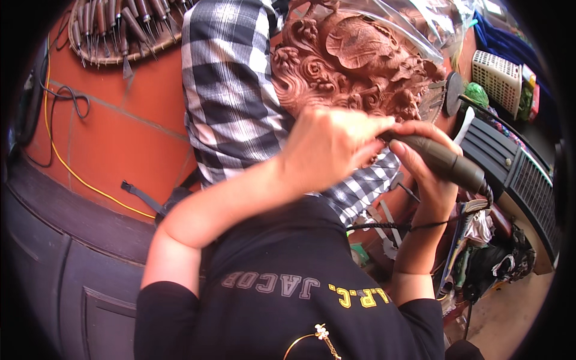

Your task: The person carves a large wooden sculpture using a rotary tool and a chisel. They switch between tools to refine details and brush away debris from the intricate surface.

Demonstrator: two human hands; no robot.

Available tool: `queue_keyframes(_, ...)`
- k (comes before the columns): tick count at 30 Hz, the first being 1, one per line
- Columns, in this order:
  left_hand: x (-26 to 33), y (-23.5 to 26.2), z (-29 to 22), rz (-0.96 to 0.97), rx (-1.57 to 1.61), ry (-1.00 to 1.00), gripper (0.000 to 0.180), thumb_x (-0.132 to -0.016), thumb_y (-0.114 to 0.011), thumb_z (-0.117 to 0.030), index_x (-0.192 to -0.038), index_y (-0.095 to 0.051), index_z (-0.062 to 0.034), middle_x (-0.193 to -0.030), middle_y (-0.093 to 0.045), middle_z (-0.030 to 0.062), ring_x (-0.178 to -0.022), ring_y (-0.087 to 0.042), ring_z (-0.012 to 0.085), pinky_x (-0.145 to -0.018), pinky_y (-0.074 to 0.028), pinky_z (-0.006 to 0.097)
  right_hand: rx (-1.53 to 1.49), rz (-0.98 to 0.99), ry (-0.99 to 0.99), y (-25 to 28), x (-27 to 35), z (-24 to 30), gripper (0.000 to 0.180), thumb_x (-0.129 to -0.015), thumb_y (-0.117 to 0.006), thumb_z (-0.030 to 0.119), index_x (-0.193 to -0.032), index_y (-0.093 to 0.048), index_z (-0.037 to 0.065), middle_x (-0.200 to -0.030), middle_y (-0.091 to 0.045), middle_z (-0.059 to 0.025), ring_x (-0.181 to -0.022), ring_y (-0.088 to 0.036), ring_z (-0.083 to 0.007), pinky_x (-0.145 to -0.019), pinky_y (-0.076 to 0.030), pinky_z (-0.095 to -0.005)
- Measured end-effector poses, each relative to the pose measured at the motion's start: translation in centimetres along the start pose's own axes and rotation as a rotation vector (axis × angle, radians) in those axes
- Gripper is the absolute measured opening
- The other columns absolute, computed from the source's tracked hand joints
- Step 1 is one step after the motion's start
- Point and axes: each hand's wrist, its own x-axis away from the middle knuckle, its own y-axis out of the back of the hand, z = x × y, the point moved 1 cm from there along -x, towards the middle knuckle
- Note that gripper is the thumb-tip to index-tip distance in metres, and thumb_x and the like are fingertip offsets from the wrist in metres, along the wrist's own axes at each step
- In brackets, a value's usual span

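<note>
Right hand (434,185) wrapped around a dark olive-green handpiece (441,161), thumb and fingers closed on its body; back end sticks out to the right of that hand, front end points left to the other hand. Left hand (330,147) is at that front end, fingers bent and bunched, slightly blurred; can't tell whether it pinches the tip or something fitted there. Reddish-brown carved wood (360,66), scrolls and leaf shapes, sits just beyond both hands. Clear plastic sheet (411,27) beyond the carving, farther from the hands. Checked trousers (231,90) to the left of and below the left hand. Black cord (378,226) below the hands, running toward the right forearm. Woven tray (108,64) with wooden-handled tools (135,27) well apart, far left beyond the left hand. White plastic basket (498,84) beyond the right hand, to its right.
</note>
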Motion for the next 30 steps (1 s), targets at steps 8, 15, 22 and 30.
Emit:
queue_keyframes(8, -3.6, 2.3, 1.1, 0.109, -0.193, -0.171, 0.022, -0.078, -0.074, -0.025, -0.092, -0.07, -0.008, -0.073, -0.067, 0.0117, -0.067, -0.068, 0.0279, -0.061, -0.052, 0.038, 0.192, -0.073, 0.267, -0.5, -2.4, 0.1, 0.017, -0.076, -0.083, 0.014, -0.085, -0.073, 0.002, -0.076, -0.067, -0.0033, -0.069, -0.062, -0.0107, -0.063, -0.049, -0.0249)
queue_keyframes(15, -2.8, 1.2, 2.0, 0.129, -0.041, -0.049, 0.022, -0.075, -0.077, -0.021, -0.087, -0.069, -0.0052, -0.066, -0.064, 0.012, -0.06, -0.065, 0.0248, -0.057, -0.048, 0.034, 0.159, -0.096, 0.12, -1.3, -3.0, -0.5, 0.025, -0.075, -0.084, 0.022, -0.078, -0.072, 0.001, -0.068, -0.067, -0.0045, -0.06, -0.062, -0.0099, -0.056, -0.049, -0.0254)
queue_keyframes(22, -3.5, 1.5, 1.8, 0.139, -0.041, -0.044, 0.022, -0.072, -0.079, -0.02, -0.085, -0.07, -0.0046, -0.062, -0.062, 0.0088, -0.055, -0.061, 0.0152, -0.054, -0.046, 0.03, -0.044, -0.11, 0.244, -2.0, -3.5, -0.2, 0.019, -0.081, -0.081, 0.018, -0.077, -0.072, 0.002, -0.066, -0.068, -0.0032, -0.061, -0.064, -0.0085, -0.056, -0.049, -0.023)
queue_keyframes(30, -3.6, 1.2, 2.0, 0.223, -0.04, 0.129, 0.031, -0.065, -0.083, -0.03, -0.088, -0.076, -0.0099, -0.078, -0.071, 0.0112, -0.075, -0.07, 0.0268, -0.071, -0.055, 0.037, -0.709, -0.165, 0.419, -4.6, -4.2, -0.9, 0.026, -0.094, -0.069, 0.022, -0.081, -0.056, 0.005, -0.064, -0.058, -0.0019, -0.054, -0.056, -0.009, -0.051, -0.043, -0.0225)
